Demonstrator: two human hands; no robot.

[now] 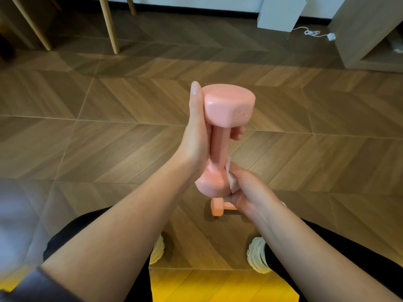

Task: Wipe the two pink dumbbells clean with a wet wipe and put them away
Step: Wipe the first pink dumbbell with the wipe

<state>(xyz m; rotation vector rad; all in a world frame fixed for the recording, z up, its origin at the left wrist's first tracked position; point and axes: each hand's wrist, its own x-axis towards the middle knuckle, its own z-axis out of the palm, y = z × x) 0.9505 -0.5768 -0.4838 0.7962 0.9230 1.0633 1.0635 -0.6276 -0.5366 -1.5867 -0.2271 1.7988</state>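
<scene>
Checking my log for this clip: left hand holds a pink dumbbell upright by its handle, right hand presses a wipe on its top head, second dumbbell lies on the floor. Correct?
Not quite. The head view shows the right hand pressing the wipe against the held dumbbell at its lower head, not the top. The left hand grips the handle; the second dumbbell lies on the floor.
</scene>
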